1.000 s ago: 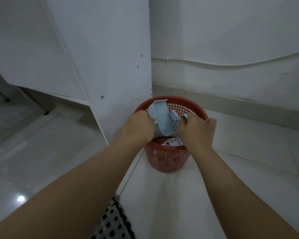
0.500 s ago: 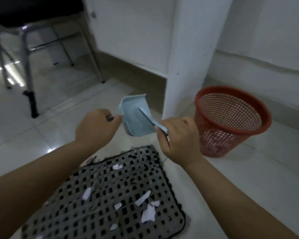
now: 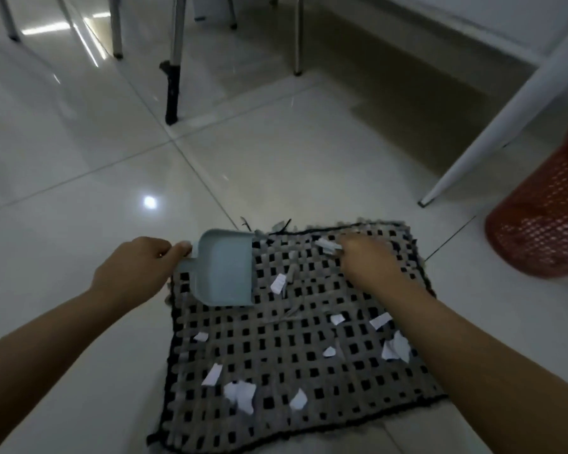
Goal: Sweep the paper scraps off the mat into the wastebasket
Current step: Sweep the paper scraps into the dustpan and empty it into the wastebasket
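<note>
The mat [image 3: 309,339] lies on the floor, wastebasket [image 3: 545,217] well right. Left hand [image 3: 135,270] pinches the dustpan [image 3: 225,270]; the right hand [image 3: 368,263] blurs, grip unclear. Scraps [image 3: 240,393] could flick onto tile.

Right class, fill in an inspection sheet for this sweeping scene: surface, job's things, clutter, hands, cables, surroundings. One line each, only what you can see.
Surface: glossy white tiled floor; checked mat lies flat on it.
Job's things: white paper scraps scattered over the mat; blue dustpan at the mat's far-left corner, mouth toward the scraps; red mesh wastebasket to the right, off the mat.
Clutter: nothing seen besides the scraps.
Hands: left hand grips the dustpan handle; right hand over the mat's far edge, blurred, holding a small pale tool, too blurred to tell.
Cables: nothing seen.
Surroundings: chair legs beyond; white slanted leg near the wastebasket.
</note>
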{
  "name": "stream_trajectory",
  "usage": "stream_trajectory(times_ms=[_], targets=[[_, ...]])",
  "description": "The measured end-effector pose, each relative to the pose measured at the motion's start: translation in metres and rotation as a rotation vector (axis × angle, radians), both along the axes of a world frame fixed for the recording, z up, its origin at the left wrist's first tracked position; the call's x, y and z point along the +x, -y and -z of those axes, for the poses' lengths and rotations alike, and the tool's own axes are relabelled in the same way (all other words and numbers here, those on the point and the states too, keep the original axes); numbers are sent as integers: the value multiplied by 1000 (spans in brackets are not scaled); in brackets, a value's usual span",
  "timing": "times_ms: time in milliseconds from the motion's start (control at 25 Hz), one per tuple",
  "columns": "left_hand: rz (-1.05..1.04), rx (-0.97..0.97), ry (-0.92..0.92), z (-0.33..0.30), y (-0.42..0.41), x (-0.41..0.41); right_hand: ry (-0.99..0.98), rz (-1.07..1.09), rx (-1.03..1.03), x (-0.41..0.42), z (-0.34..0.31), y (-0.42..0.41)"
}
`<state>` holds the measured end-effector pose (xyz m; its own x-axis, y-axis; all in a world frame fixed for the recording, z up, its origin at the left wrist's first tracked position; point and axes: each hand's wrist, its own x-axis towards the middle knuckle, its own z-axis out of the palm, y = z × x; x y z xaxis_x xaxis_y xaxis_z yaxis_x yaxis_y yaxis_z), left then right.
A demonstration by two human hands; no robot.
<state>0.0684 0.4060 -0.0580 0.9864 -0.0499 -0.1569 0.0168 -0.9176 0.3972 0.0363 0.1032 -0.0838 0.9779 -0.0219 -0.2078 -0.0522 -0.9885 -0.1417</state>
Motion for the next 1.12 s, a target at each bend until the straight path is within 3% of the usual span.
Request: stream_trajectory(times_ms=[200,320,480,680,800,960,1120], targets=[[-50,-146,-68,36,-36,-4,-120,-45,70,-44,-8,-50],[-105,-195,-70,51,-51,-11,-56,42,162,-44,-15,-62],[-174,-268,-83,58,-63,-18,54,39,116,-13,-5,-77],[-174,-282,-20,52,-76,-15,-123,-123,116,-47,-1,-85],[-249,-356,-3,49,-82,-17,-113,-134,150,-72,-17,-88],[-371,-422,59,45,-87,-16,67,-162,196,-33,-22,-120],[-432,-399,115,46,-99,-16,26,-271,128,-2,1,-165]])
